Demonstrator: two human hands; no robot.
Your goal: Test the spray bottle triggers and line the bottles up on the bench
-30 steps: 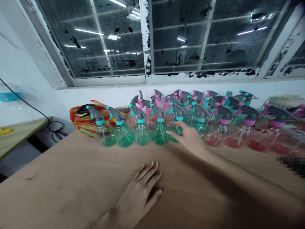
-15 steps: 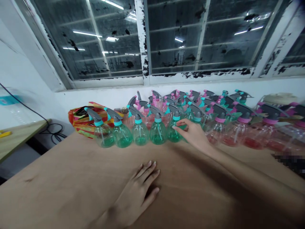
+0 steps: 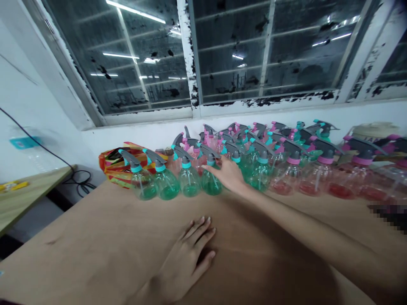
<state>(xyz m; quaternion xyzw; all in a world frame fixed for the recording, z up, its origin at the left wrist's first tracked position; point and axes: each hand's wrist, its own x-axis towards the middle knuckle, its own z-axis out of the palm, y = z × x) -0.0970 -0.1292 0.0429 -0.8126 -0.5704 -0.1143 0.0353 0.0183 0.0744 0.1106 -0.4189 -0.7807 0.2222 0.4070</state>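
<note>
My left hand (image 3: 187, 258) lies flat on the brown tabletop (image 3: 104, 237), fingers stretched out, with nothing in it. Farther back, my right hand (image 3: 230, 173) is at a clear spray bottle (image 3: 212, 186) with green contents, a turquoise collar and a grey trigger head. Its thumb reaches in front of the bottle just below the collar, and the fingers are apart from the thumb on the right side. Whether they touch the bottle I cannot tell. That hand partly covers the neighbouring green spray bottle (image 3: 235, 159). More green ones, such as the leftmost spray bottle (image 3: 144, 186), stand upright in the front row.
Pink-collared spray bottles (image 3: 313, 182) with red contents continue the row to the right, with several more behind. An orange and yellow bag (image 3: 116, 167) sits at the left end. A window (image 3: 127, 59) is above. At far left are a side table (image 3: 47, 182) and a black cable (image 3: 41, 146).
My right hand has moved left, from the fifth green bottle to the fourth, and its thumb and fingers have spread apart. My left hand stays flat on the table. The view has shifted slightly.
</note>
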